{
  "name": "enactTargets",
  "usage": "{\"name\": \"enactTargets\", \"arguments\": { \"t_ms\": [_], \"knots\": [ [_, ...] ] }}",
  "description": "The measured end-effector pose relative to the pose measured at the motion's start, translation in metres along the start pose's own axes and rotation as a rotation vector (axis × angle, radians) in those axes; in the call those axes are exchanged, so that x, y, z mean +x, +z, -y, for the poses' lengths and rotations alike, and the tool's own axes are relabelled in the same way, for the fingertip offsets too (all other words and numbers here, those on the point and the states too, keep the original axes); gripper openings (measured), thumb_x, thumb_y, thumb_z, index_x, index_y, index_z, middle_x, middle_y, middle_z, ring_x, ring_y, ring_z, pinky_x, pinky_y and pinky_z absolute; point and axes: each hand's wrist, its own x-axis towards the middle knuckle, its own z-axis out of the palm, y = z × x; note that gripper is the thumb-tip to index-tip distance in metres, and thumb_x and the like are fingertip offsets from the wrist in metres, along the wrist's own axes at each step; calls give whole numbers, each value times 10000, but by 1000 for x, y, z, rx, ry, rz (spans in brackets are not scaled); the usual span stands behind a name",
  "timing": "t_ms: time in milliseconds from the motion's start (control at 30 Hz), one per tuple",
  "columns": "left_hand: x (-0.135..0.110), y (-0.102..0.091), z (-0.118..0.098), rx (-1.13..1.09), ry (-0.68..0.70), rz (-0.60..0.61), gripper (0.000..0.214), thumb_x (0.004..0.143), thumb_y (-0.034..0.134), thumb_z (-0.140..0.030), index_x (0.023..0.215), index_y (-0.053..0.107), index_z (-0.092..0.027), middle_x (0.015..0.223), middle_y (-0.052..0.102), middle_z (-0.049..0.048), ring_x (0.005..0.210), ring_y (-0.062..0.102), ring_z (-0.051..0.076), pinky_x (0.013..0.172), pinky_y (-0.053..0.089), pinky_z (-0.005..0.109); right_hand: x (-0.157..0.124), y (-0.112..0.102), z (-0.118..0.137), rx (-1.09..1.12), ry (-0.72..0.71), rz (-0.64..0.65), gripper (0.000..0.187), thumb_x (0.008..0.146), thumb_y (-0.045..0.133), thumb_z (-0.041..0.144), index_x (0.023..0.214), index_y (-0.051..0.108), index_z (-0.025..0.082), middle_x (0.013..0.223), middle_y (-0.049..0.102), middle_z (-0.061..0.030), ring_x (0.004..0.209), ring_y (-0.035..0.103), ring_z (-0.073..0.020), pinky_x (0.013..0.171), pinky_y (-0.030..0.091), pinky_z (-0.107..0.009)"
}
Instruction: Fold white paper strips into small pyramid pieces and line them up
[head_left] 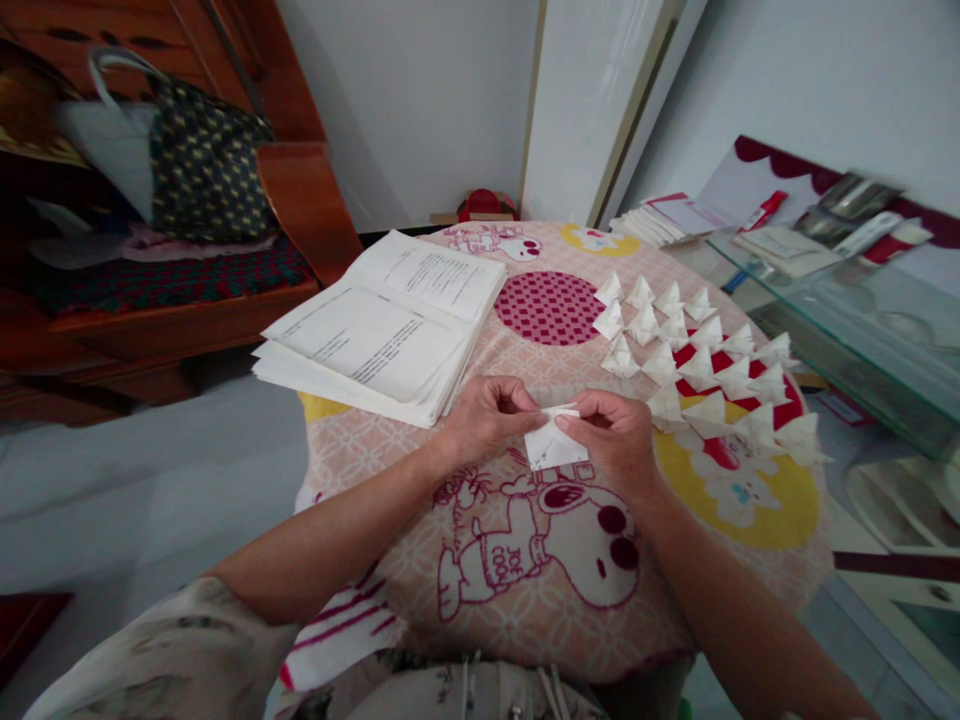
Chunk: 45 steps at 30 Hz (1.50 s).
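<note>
Between my hands is a small folded square of white paper (pixel 556 447), held a little above the patterned tablecloth (pixel 420 500). My left hand (pixel 495 415) pinches its upper left corner between thumb and finger. At its upper right edge, my right hand (pixel 616 430) grips it the same way, thumb on top. Rows of folded white paper pieces with pointed tips (pixel 697 368) stand on the right side of the table. Left of my hands lies an open stack of printed sheets (pixel 375 335).
A glass shelf (pixel 825 330) with boxes and small items borders the table on the right. Behind the table's right edge sits a pile of cards (pixel 660 218). A wooden bench (pixel 180 330) with a dark patterned bag (pixel 206 165) stands at the left.
</note>
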Motion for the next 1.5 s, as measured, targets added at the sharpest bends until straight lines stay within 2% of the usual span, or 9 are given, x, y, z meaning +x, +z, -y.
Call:
{"name": "enactTargets", "arguments": {
  "t_ms": [300,567,667,767,867,967,1167,1400,1500],
  "knots": [
    [-1,2,-1,16,43,-59,312,665,835,-301,641,573,-134,630,635,13,512,553,70,471,432,185,-1,5,-5,89,96,-50,186,670,784,305,679,635,195,565,597,31,483,491,-101,443,386,-218],
    [-1,3,-2,36,54,-88,305,649,837,-287,623,572,-137,616,622,5,502,532,64,462,416,182,1,3,-11,140,68,-127,195,667,785,268,693,604,200,561,568,53,482,469,-86,470,396,-218],
    [-1,2,-3,39,56,-87,309,646,839,-288,616,573,-134,612,624,6,504,535,65,470,423,183,1,3,-9,213,100,-116,233,658,796,274,822,646,202,610,609,49,503,513,-93,490,422,-221],
    [-1,2,-3,19,50,-86,311,647,839,-292,624,573,-133,617,629,7,508,546,69,473,431,184,1,3,-7,274,173,-19,373,656,811,308,993,692,198,688,663,24,561,579,-118,523,463,-238],
    [-2,2,-4,29,40,-91,304,656,833,-285,627,571,-134,613,628,7,502,547,70,461,423,183,0,1,-8,216,227,76,240,708,788,372,820,719,172,640,650,9,527,548,-115,486,431,-234],
    [-2,3,-4,44,29,-79,300,666,833,-280,635,573,-133,598,619,3,486,538,64,442,404,173,-2,-1,-10,125,215,75,270,750,758,407,654,673,170,537,567,27,463,457,-96,428,346,-222],
    [-1,2,-8,-163,-21,63,331,689,839,-303,865,614,-137,664,661,-12,542,613,85,523,493,187,-3,-5,-13,182,225,48,270,743,763,412,651,669,177,530,543,32,449,435,-100,420,347,-231],
    [2,-9,-9,-162,-18,75,296,806,725,-371,976,663,-137,739,714,35,584,673,131,587,558,238,-3,-8,-9,198,219,20,287,729,767,389,591,631,177,500,493,45,430,389,-85,405,311,-224],
    [1,-10,-9,-142,6,88,285,775,760,-309,981,665,-135,744,709,28,603,669,118,606,553,221,-3,-9,-9,216,230,23,280,726,774,381,597,634,175,506,498,42,437,400,-87,410,319,-225]
  ]
}}
